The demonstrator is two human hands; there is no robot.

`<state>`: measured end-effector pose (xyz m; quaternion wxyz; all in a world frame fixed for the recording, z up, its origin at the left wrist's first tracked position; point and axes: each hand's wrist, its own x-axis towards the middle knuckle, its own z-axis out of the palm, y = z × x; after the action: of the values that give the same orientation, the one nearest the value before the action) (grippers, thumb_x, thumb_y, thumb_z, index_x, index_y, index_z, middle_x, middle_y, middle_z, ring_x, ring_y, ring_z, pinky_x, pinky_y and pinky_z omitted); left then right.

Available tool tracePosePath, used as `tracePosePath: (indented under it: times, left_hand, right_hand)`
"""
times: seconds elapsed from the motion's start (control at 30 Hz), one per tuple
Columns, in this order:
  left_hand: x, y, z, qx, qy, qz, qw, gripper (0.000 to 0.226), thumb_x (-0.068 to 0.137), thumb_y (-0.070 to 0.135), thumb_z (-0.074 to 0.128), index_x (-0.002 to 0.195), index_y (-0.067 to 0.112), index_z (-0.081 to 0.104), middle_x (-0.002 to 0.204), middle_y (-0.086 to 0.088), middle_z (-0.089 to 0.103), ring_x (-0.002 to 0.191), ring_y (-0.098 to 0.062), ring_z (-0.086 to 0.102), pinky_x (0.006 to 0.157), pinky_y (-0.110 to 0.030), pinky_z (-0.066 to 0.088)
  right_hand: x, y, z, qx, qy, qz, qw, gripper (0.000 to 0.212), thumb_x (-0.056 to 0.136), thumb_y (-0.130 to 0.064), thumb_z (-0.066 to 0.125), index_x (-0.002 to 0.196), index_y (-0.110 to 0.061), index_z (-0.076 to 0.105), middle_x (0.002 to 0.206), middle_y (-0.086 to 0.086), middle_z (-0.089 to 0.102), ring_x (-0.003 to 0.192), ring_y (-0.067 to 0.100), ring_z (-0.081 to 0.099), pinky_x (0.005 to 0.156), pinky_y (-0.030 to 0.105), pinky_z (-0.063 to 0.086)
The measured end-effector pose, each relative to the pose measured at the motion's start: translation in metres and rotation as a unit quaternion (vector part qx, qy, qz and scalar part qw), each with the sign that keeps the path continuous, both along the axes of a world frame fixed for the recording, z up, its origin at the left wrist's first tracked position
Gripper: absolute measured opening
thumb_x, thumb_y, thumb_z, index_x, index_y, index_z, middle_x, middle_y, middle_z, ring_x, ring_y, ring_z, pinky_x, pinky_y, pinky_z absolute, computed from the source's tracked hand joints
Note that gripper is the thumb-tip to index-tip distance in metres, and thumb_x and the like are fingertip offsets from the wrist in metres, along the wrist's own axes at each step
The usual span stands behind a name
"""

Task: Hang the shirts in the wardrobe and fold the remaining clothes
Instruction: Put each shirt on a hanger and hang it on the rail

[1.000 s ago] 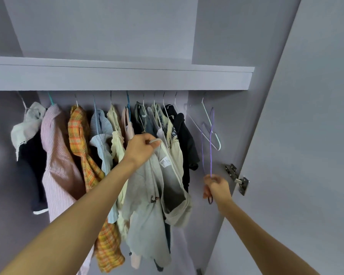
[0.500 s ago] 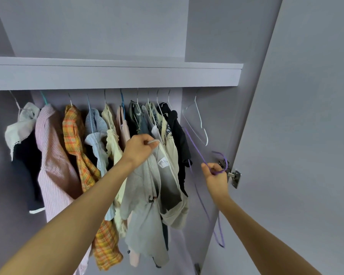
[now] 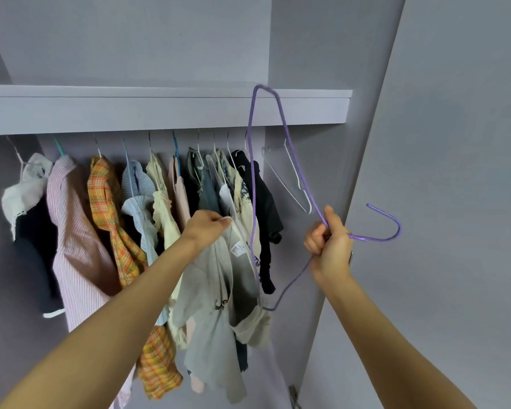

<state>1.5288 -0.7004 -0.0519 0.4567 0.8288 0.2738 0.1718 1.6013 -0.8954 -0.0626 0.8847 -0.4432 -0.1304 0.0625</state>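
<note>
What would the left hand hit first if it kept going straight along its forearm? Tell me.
Probably the floral top on the rail behind the grey shirt that the left hand grips; depth is unclear.

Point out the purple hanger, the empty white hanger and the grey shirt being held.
purple hanger (image 3: 289, 143): head view, on its long upper wire.
white hanger (image 3: 292, 175): head view, on its right sloping arm.
grey shirt (image 3: 213, 290): head view, on the front cloth below the collar.
</note>
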Motion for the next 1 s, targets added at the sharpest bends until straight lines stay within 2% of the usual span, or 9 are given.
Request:
tracePosePath:
  times: [0.33, 0.47, 0.53, 0.6, 0.7, 0.77, 0.87, 0.93, 1.0]
  left_hand:
    - [-0.018, -0.008, 0.016, -0.028, -0.036, -0.011, 0.999, 0.022, 0.091, 0.017, 0.056, 0.073, 0.005, 0.058, 0.076, -0.012, 0.045, 0.072, -0.02, 0.041, 0.062, -0.027, 0.033]
    - [-0.035, -0.004, 0.038, -0.113, -0.108, -0.032, 0.987, 0.015, 0.091, 0.006, 0.055, 0.081, 0.009, 0.066, 0.084, -0.008, 0.063, 0.089, -0.019, 0.057, 0.087, -0.031, 0.044]
    - [-0.051, 0.01, 0.05, -0.132, -0.12, -0.042, 0.983, 0.014, 0.089, 0.001, 0.056, 0.083, 0.008, 0.067, 0.086, -0.006, 0.066, 0.091, -0.019, 0.06, 0.089, -0.029, 0.047]
    - [-0.063, 0.025, 0.057, -0.077, -0.086, -0.058, 0.992, 0.017, 0.085, -0.005, 0.058, 0.085, 0.008, 0.069, 0.087, -0.007, 0.066, 0.088, -0.016, 0.06, 0.084, -0.021, 0.048]
    - [-0.082, 0.047, 0.056, 0.173, 0.066, -0.013, 0.983, 0.022, 0.083, -0.003, 0.056, 0.089, 0.011, 0.071, 0.088, -0.001, 0.065, 0.085, -0.012, 0.056, 0.074, -0.015, 0.042]
    - [-0.087, 0.055, 0.049, 0.287, 0.147, 0.027, 0.946, 0.02, 0.084, 0.005, 0.057, 0.095, 0.014, 0.07, 0.099, -0.002, 0.065, 0.092, -0.017, 0.056, 0.076, -0.02, 0.039]
    - [-0.093, 0.061, 0.043, 0.309, 0.169, 0.077, 0.933, 0.011, 0.086, 0.019, 0.058, 0.093, 0.018, 0.067, 0.103, -0.006, 0.065, 0.094, -0.022, 0.056, 0.078, -0.028, 0.044]
    - [-0.094, 0.061, 0.044, 0.285, 0.149, 0.088, 0.943, 0.01, 0.087, 0.023, 0.058, 0.09, 0.021, 0.067, 0.101, -0.006, 0.066, 0.096, -0.023, 0.057, 0.08, -0.028, 0.045]
    - [-0.093, 0.059, 0.045, 0.273, 0.144, 0.085, 0.947, 0.008, 0.085, 0.025, 0.058, 0.085, 0.027, 0.066, 0.099, -0.003, 0.067, 0.097, -0.022, 0.058, 0.083, -0.029, 0.046]
  right_hand:
    - [-0.007, 0.037, 0.016, 0.061, -0.033, 0.032, 0.997, 0.06, 0.088, 0.001, 0.035, 0.033, -0.022, 0.03, 0.032, -0.007, 0.021, 0.032, 0.009, 0.018, 0.038, 0.018, 0.018]
    - [0.001, 0.052, -0.019, -0.066, 0.0, -0.024, 0.998, 0.045, 0.088, 0.004, 0.043, 0.05, -0.016, 0.031, 0.036, -0.01, 0.027, 0.037, 0.004, 0.023, 0.04, 0.018, 0.022]
    - [0.008, 0.053, -0.043, -0.131, 0.017, -0.059, 0.99, 0.04, 0.088, 0.002, 0.045, 0.054, -0.015, 0.034, 0.038, -0.011, 0.033, 0.038, 0.002, 0.029, 0.04, 0.017, 0.027]
    - [0.02, 0.041, -0.055, -0.208, -0.011, -0.112, 0.972, 0.033, 0.088, -0.001, 0.049, 0.059, -0.014, 0.041, 0.047, -0.005, 0.042, 0.047, 0.007, 0.038, 0.042, 0.012, 0.033]
    - [0.029, 0.045, -0.052, -0.254, -0.11, -0.109, 0.955, 0.028, 0.087, -0.002, 0.051, 0.066, -0.017, 0.042, 0.058, -0.002, 0.045, 0.056, 0.01, 0.043, 0.049, 0.009, 0.037]
    - [0.03, 0.054, -0.041, -0.311, -0.195, -0.11, 0.924, 0.028, 0.087, -0.002, 0.05, 0.068, -0.019, 0.04, 0.06, -0.002, 0.046, 0.057, 0.01, 0.045, 0.054, 0.018, 0.04]
    - [0.028, 0.07, -0.026, -0.42, -0.333, -0.097, 0.839, 0.034, 0.093, -0.013, 0.049, 0.062, -0.021, 0.035, 0.052, -0.001, 0.043, 0.051, 0.015, 0.044, 0.051, 0.026, 0.035]
    - [0.024, 0.082, -0.017, -0.467, -0.412, 0.003, 0.782, 0.043, 0.095, -0.022, 0.049, 0.056, -0.02, 0.031, 0.047, -0.003, 0.035, 0.045, 0.012, 0.036, 0.047, 0.019, 0.027]
    - [0.02, 0.092, -0.008, -0.464, -0.423, 0.138, 0.766, 0.047, 0.095, -0.025, 0.051, 0.054, -0.016, 0.029, 0.046, -0.004, 0.031, 0.045, 0.011, 0.031, 0.047, 0.019, 0.026]
